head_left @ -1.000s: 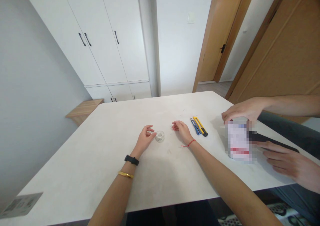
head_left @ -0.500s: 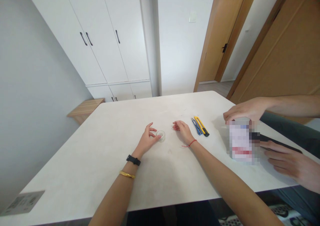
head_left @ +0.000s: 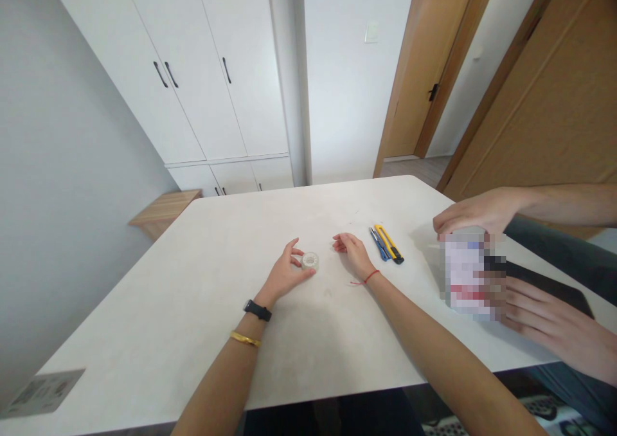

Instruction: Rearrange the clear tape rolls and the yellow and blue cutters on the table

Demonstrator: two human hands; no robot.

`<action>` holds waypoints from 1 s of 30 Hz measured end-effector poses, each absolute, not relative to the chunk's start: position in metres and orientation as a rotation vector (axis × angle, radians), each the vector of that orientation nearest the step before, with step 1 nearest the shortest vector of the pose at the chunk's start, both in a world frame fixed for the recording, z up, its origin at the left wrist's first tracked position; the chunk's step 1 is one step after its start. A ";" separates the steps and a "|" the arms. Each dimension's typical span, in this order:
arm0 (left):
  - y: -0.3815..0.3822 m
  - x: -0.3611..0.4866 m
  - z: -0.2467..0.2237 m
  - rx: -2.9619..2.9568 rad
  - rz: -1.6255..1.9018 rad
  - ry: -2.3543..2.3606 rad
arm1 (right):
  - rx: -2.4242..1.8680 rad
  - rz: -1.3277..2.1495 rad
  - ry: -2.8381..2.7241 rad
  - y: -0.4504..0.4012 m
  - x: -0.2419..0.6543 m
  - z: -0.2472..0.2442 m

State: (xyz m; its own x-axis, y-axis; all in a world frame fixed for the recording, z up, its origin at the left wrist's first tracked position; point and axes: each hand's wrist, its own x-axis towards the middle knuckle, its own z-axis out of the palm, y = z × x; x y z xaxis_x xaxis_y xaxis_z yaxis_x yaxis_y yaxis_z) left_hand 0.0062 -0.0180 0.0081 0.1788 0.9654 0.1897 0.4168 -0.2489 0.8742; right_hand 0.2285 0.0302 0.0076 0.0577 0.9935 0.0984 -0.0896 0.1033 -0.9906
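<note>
Though hazy, a clear roll (head_left: 310, 261) between the curled left hand (head_left: 284, 269) and curled right hand (head_left: 351, 254), seemingly unpinched.

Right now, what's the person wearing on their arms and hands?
The left arm has a black wrist strap and, higher up, a thin gold bangle. The right arm has a thin red string bracelet. No sleeves or gloves.

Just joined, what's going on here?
At a white table, a person's left hand sits against a small clear round container; their right hand rests open beside it. A yellow utility knife and a blue tool lie to the right. Further right, a co-worker's upper hand and lower hand are at a pixelated box.
</note>
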 end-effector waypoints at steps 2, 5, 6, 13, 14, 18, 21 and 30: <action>-0.019 0.007 0.008 1.843 0.994 1.339 | -1.092 1.136 -1.157 0.030 0.228 0.008; -0.020 0.007 0.007 1.909 0.953 1.388 | -1.090 1.134 -1.169 0.029 0.227 0.007; -0.020 0.008 0.008 1.918 0.944 1.399 | -1.089 1.135 -1.171 0.030 0.227 0.007; -0.019 0.012 0.013 1.939 0.924 1.431 | -1.156 1.024 -1.409 0.024 0.224 0.008; -0.019 0.013 0.013 1.931 0.933 1.434 | -1.168 0.995 -1.489 0.021 0.222 0.008; -0.018 0.014 0.013 1.927 0.930 1.441 | -1.133 0.867 -1.832 0.007 0.207 0.012; -0.018 0.015 0.013 1.985 0.930 1.424 | -1.072 0.859 -1.941 -0.002 0.193 0.018; -0.017 0.017 0.012 1.948 1.020 1.417 | -1.066 0.883 -1.785 -0.007 0.181 0.022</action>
